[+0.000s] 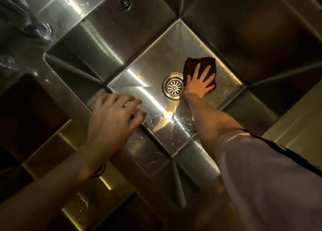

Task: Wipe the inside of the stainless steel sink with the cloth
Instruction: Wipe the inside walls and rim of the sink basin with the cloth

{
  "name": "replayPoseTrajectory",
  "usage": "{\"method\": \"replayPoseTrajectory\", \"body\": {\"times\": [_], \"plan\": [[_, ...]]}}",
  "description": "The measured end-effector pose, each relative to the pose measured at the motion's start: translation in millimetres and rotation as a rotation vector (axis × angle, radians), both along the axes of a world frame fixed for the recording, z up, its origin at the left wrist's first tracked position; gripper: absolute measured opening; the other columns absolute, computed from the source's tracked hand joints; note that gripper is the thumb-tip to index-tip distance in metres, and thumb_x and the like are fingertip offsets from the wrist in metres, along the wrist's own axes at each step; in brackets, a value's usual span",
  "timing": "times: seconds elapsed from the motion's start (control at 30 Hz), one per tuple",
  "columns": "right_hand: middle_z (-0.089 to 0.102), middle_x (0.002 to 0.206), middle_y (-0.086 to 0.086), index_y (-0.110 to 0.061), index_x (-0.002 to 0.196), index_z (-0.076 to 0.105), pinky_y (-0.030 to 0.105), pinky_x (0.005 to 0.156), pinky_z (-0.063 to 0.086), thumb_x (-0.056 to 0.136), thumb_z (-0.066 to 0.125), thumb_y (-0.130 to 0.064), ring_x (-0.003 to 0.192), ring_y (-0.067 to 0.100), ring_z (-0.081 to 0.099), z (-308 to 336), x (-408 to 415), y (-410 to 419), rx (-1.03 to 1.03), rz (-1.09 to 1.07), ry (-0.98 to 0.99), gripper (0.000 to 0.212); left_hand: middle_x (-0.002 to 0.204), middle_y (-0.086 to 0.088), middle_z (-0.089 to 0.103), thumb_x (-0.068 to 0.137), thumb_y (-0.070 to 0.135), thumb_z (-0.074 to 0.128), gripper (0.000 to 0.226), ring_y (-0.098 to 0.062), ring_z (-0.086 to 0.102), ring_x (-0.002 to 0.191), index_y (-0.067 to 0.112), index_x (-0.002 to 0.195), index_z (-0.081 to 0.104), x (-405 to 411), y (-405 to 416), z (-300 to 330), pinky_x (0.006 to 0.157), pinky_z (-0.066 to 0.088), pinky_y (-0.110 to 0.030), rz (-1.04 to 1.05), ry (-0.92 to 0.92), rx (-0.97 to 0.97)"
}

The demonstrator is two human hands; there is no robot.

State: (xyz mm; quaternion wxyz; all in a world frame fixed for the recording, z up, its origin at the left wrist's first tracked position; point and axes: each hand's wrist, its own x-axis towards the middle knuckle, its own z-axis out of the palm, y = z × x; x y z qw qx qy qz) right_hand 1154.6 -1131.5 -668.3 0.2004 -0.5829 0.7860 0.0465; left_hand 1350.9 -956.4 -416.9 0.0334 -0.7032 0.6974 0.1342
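Observation:
A deep stainless steel sink (153, 56) fills the view, its floor wet with droplets. A dark brown cloth (192, 64) lies on the sink floor just right of the round drain (174, 86). My right hand (200, 81) presses flat on the cloth with fingers spread, the arm reaching down into the basin in a pale rolled-up sleeve. Over the sink's left rim, my left hand (113, 114) rests with its fingers loosely curled and holds nothing.
An overflow grille (125, 2) sits in the far wall of the sink. A tap base (41, 30) stands on the counter at the upper left. A dark recess (26, 112) lies left of the sink rim.

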Motion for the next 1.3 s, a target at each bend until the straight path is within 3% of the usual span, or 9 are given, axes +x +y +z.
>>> {"method": "replayPoseTrajectory", "body": {"times": [0.23,0.4,0.67,0.87,1.03,1.1,1.2,1.3], "plan": [[0.006,0.161,0.005,-0.036,0.149,0.021,0.061,0.107,0.019,0.098,0.039,-0.023,0.145,0.038,0.007,1,-5,-13,-0.087,-0.196,0.065,0.055,0.114,-0.001,0.068,0.094,0.044,0.040,0.044,-0.024,0.060,0.105,0.019,0.116,0.069,-1,-1,2,0.093,0.038,-0.041,0.052,0.026,0.017],[0.030,0.155,0.008,-0.032,0.138,0.046,0.060,0.099,0.030,0.095,0.042,-0.028,0.138,0.040,0.031,3,32,28,-0.062,-0.304,-0.024,0.043,0.109,-0.002,0.069,0.093,0.042,0.043,0.042,-0.023,0.061,0.100,0.017,0.112,0.070,-3,-1,3,0.090,0.039,-0.040,0.041,0.000,-0.002],[0.010,0.161,0.001,-0.035,0.145,0.033,0.062,0.110,0.013,0.099,0.040,-0.026,0.145,0.037,0.009,-6,-2,-57,-0.109,0.052,0.015,0.047,0.109,-0.001,0.069,0.093,0.041,0.044,0.040,-0.021,0.061,0.101,0.018,0.114,0.069,-2,0,3,0.091,0.034,-0.035,0.049,0.003,0.017],[0.012,0.160,-0.001,-0.036,0.145,0.032,0.058,0.108,0.019,0.098,0.043,-0.027,0.145,0.034,0.011,-4,-7,-62,-0.141,0.106,0.032,0.049,0.110,0.001,0.068,0.093,0.043,0.041,0.043,-0.019,0.060,0.102,0.020,0.115,0.069,-3,1,4,0.092,0.035,-0.036,0.078,0.005,0.047],[0.014,0.160,0.001,-0.036,0.145,0.033,0.056,0.107,0.022,0.100,0.036,-0.032,0.145,0.034,0.015,-6,-2,-14,-0.148,-0.206,0.015,0.045,0.111,-0.001,0.068,0.092,0.046,0.036,0.048,-0.024,0.060,0.104,0.019,0.116,0.068,-5,-2,6,0.091,0.040,-0.042,0.076,0.026,0.062],[0.025,0.157,0.002,-0.035,0.141,0.041,0.056,0.103,0.030,0.097,0.038,-0.032,0.141,0.036,0.026,-5,8,16,-0.189,-0.310,0.008,0.044,0.110,-0.003,0.069,0.092,0.046,0.035,0.049,-0.025,0.061,0.102,0.019,0.115,0.069,-5,-2,7,0.088,0.043,-0.043,0.062,0.005,0.064],[0.039,0.151,0.005,-0.033,0.134,0.050,0.056,0.096,0.039,0.092,0.048,-0.031,0.133,0.037,0.041,-7,23,53,-0.170,-0.352,-0.056,0.042,0.110,-0.004,0.069,0.092,0.045,0.035,0.049,-0.027,0.061,0.101,0.017,0.114,0.069,-4,-2,5,0.088,0.043,-0.044,0.056,0.033,0.054],[0.038,0.151,0.006,-0.034,0.135,0.049,0.058,0.100,0.038,0.092,0.048,-0.031,0.134,0.039,0.039,-7,26,51,-0.237,-0.401,-0.040,0.043,0.109,-0.005,0.069,0.092,0.044,0.037,0.047,-0.027,0.061,0.100,0.016,0.113,0.070,-3,1,5,0.087,0.043,-0.044,0.043,0.032,0.025]]}}
